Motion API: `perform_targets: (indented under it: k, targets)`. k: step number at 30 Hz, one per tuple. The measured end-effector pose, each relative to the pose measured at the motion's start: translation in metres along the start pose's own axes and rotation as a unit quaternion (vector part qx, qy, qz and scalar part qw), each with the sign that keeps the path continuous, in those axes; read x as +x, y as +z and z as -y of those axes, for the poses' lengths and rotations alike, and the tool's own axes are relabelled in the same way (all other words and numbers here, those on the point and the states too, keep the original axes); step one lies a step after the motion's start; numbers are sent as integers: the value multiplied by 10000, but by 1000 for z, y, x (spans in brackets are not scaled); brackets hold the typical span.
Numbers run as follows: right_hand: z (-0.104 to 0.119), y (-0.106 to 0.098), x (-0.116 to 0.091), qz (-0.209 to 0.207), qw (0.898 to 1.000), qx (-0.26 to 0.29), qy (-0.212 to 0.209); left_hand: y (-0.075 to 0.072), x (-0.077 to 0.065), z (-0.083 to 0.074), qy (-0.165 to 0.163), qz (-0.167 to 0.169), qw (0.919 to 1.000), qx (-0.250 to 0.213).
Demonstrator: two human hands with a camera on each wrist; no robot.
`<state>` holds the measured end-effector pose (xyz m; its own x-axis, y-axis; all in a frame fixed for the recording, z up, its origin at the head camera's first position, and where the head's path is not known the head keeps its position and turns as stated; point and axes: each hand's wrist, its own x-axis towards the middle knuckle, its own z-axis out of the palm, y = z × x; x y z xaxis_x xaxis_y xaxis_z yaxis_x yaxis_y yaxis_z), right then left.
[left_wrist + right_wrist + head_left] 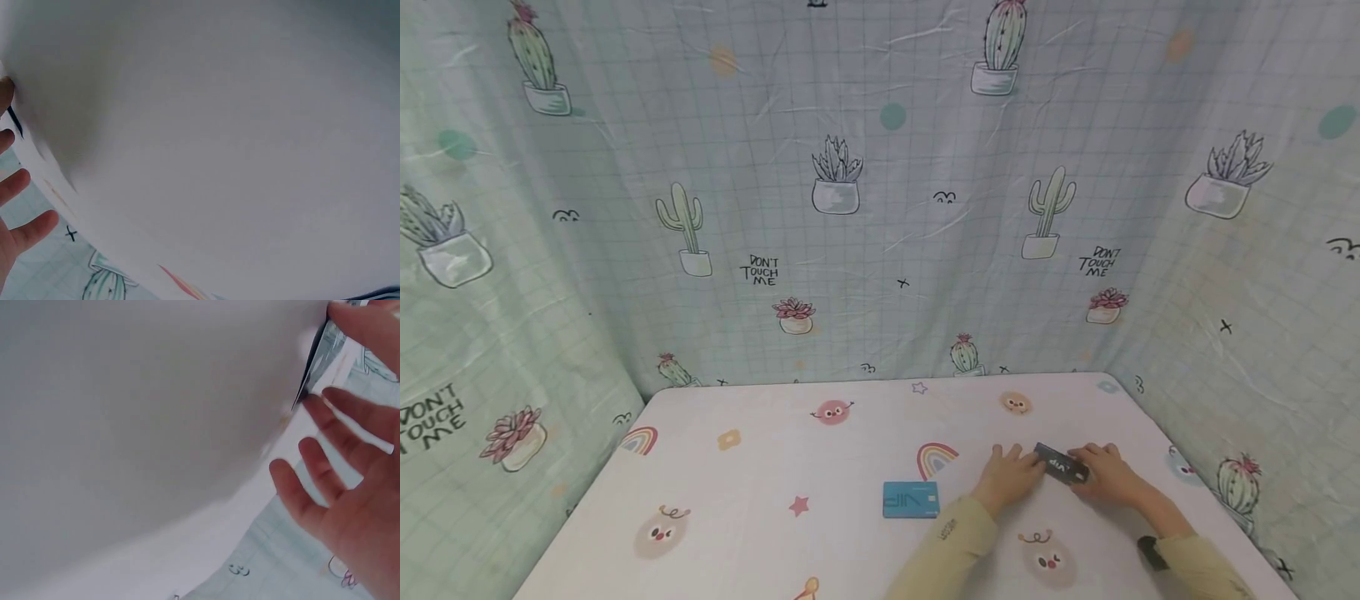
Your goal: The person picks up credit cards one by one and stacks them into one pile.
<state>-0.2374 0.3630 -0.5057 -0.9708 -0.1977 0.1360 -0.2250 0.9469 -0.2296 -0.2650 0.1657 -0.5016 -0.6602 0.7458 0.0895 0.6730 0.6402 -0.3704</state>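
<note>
A black card (1061, 463) printed with "VIP" lies slanted over the right part of the table, between my two hands. At its left end my left hand (1011, 478) holds it between thumb and index finger, with the other fingers spread outward. My right hand (1107, 475) pinches the right end; in the right wrist view, its thumb and fingertips meet the card's dark edge (314, 359). Only a sliver of the black card (15, 122) shows in the left wrist view, beside the fingertips. A blue VIP card (911, 500) lies flat left of my left forearm.
The white table cover (722, 492) has printed rainbows, stars and smiling faces. A cactus-patterned curtain (902, 242) stands behind the table and along both sides. A dark band (1152, 552) is on the right wrist, by the sleeve.
</note>
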Motion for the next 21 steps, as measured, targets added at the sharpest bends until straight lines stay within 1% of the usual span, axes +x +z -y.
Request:
perform_targets:
  k: [4, 8, 12, 15, 21]
  targets:
    - [-2, -4, 1, 274, 9991, 257, -191, 0, 0, -1, -8, 154, 9998, 147]
    - [-2, -5, 2, 527, 9973, 474, -199, 3, 1, -2, -35, 273, 9995, 154]
    - [-2, -4, 3, 656, 9962, 542, -164, 6, 1, -3, -99, 310, 9995, 62]
    - [-2, -4, 2, 653, 9964, 518, -177, 7, 1, -3, -145, 308, 9994, -36]
    - [-1, -5, -2, 460, 9978, 336, -335, 3, -1, -3, -220, 178, 9994, -183]
